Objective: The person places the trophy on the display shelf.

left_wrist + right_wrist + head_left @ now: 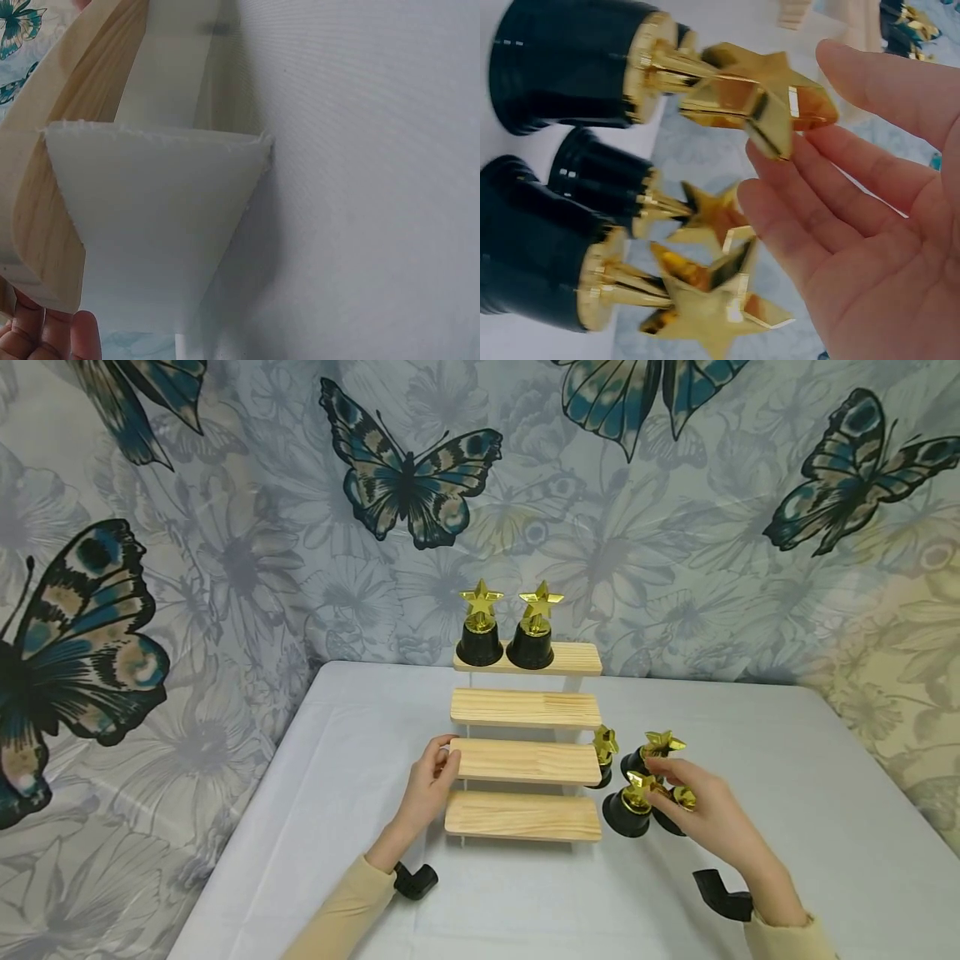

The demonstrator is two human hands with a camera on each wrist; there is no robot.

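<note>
A tiered stand with wooden boards (525, 762) and white side panels (150, 202) stands mid-table. My left hand (432, 781) grips the left end of its second board from the front, with fingertips (86, 336) at the board's end in the left wrist view. Beside the stand's right side, several gold star trophies with black bases stand grouped. Over them is my right hand (701, 802), its fingers around the star of the nearest trophy (757, 90). The thumb is apart from that star; fingertips are right behind it. Two more trophies (478, 631) stand on the top board's left and middle.
A white cloth covers the table (300, 777). Behind it hangs a floral backdrop (262, 527) with large butterflies. Black wrist mounts (416, 882) show at both wrists. One trophy (603, 756) stands close against the stand's right side, partly hidden by the boards.
</note>
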